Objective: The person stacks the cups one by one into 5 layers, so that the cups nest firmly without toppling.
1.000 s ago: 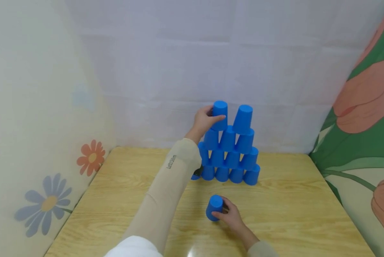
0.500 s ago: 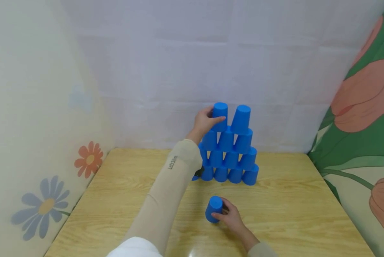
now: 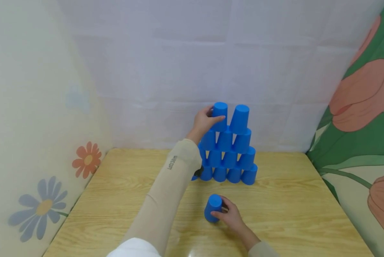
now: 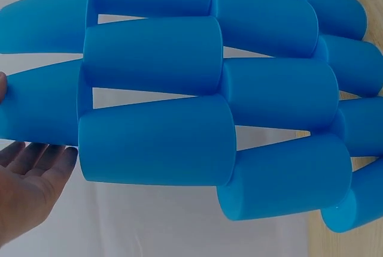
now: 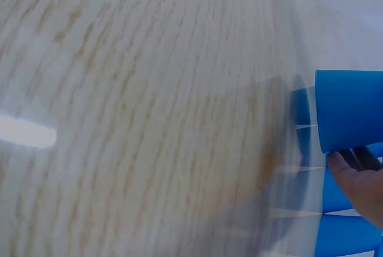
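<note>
A wall of upside-down blue plastic cups rises in staggered rows at the back of the table. My left hand grips a blue cup at the left of the top row, thumb in front. In the left wrist view this cup has its rim against the row below, with fingers along its side. Beside it stands another top cup. Near the front, my right hand holds a single upside-down cup from its right side. Whether that cup touches the table is unclear.
The wooden table meets a white cloth backdrop. Flower-painted walls border both sides. My left sleeve crosses the table and hides the lower left end of the cup wall.
The left cup has shifted slightly right and down relative to the stack, closer to the other top cup. The right hand keeps its cup in nearly the same place. The head view drifts slightly.
</note>
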The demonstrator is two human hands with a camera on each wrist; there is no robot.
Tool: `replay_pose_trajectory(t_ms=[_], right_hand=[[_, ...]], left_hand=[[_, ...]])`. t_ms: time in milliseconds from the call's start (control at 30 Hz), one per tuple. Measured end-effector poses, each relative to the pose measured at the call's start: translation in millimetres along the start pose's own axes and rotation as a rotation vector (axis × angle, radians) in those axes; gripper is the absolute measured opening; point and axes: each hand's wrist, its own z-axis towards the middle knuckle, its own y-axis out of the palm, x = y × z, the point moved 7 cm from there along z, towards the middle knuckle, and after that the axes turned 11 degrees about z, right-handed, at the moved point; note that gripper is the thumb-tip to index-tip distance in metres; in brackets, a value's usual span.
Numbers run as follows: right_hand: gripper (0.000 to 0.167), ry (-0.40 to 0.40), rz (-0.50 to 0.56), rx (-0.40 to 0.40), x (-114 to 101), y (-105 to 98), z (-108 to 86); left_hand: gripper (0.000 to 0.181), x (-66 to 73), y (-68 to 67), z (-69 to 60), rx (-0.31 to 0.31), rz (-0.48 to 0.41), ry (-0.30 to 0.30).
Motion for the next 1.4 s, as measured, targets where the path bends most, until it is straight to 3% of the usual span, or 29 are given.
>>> replay_pose_trajectory(t_ms=[200,333,400,500,667,733,800,867,1000,1133,1200,1267,1367,1400], right_hand=[[0.059,-0.027,0.016,-0.051,-12.1,0.0,-0.2],[0.057,-0.056,-0.007,-0.069,-24.6,-1.8,-0.7],[0.056,-0.075,-0.022,-0.077,-31.2,-3.1,-0.8],[0.055,-0.086,-0.044,-0.085,-39.6,-5.4,-0.8],[0.052,-0.099,-0.035,-0.093,-58.7,-6.9,-2.9],[0.050,-0.121,-0.023,-0.100,-69.6,-6.0,-4.6],[0.048,-0.146,-0.020,-0.114,-78.7,-5.4,-5.4],[0.048,-0.144,-0.021,-0.124,-82.2,-7.0,-4.2],[0.050,-0.134,-0.055,-0.145,-80.0,-15.3,2.2],[0.052,-0.155,-0.103,-0.162,-85.2,-23.2,6.6],[0.052,-0.177,-0.122,-0.178,-93.1,-25.1,6.7],[0.051,-0.201,-0.131,-0.198,-107.4,-23.7,4.0],[0.050,-0.214,-0.145,-0.212,-128.5,-21.1,-1.1],[0.050,-0.215,-0.151,-0.211,-134.5,-20.5,-2.4]], left_hand=[[0.068,1.8,-3.2,-4.1,-0.004,-0.012,-0.003],[0.062,24.7,-16.2,-28.4,-0.011,-0.023,-0.019],[0.062,24.3,-17.1,-29.3,-0.014,-0.016,-0.026],[0.064,12.7,-12.5,-18.8,-0.017,0.009,-0.036],[0.078,-101.5,28.4,84.5,0.050,0.093,0.037],[0.078,-157.6,45.2,131.7,0.099,0.132,0.081],[0.079,-184.6,48.9,149.5,0.119,0.140,0.103],[0.079,-201.4,49.2,156.4,0.126,0.132,0.119],[0.078,-221.2,44.8,156.6,0.135,0.150,0.106],[0.077,-228.0,39.2,147.2,0.150,0.164,0.123],[0.078,-178.2,21.0,99.5,0.097,0.120,0.092],[0.076,-181.3,20.0,94.8,0.105,0.115,0.121],[0.075,-161.0,10.9,66.2,0.050,0.097,0.050],[0.075,-166.0,10.8,66.8,0.044,0.092,0.059]])
